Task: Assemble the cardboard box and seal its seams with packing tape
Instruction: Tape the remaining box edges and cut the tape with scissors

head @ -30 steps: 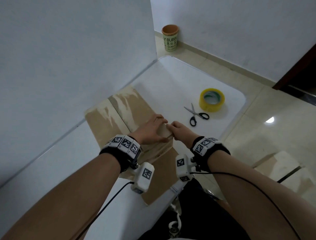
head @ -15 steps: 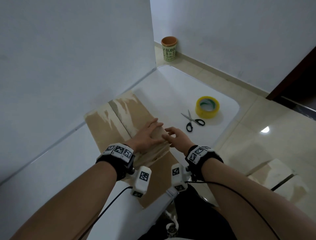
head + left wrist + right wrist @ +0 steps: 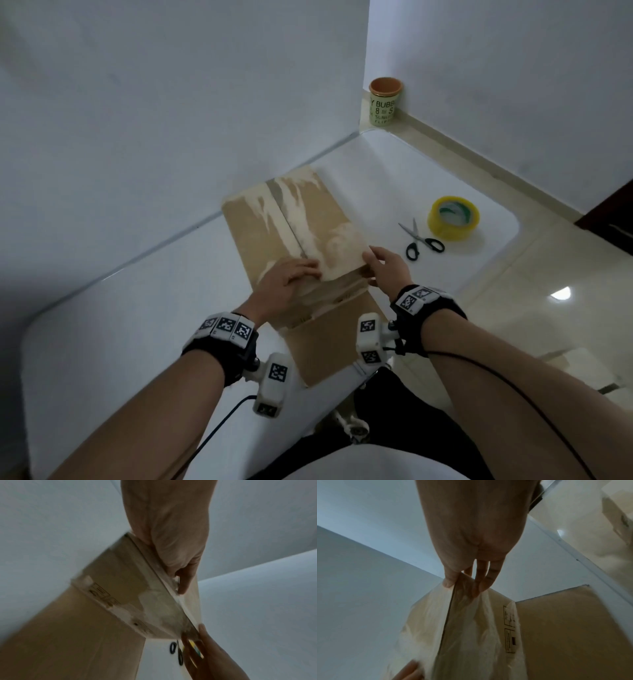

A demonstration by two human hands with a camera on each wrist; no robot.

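Observation:
A brown cardboard box with torn whitish patches lies on the white table, its near end raised a little. My left hand rests on the top panel at the near edge with its fingers stretched flat; in the left wrist view its thumb lies against the panel's edge. My right hand pinches the top panel's near right corner, thumb on one face and fingers on the other. A yellow tape roll lies to the right, beyond both hands.
Black-handled scissors lie between the box and the tape roll. A green cup stands on the floor in the far corner. White walls run close along the table's left side. Tiled floor lies beyond the table's right edge.
Both hands were together at the middle of the box's near edge. Now they are apart: the left has slid left on the top panel, the right has gone to the right corner.

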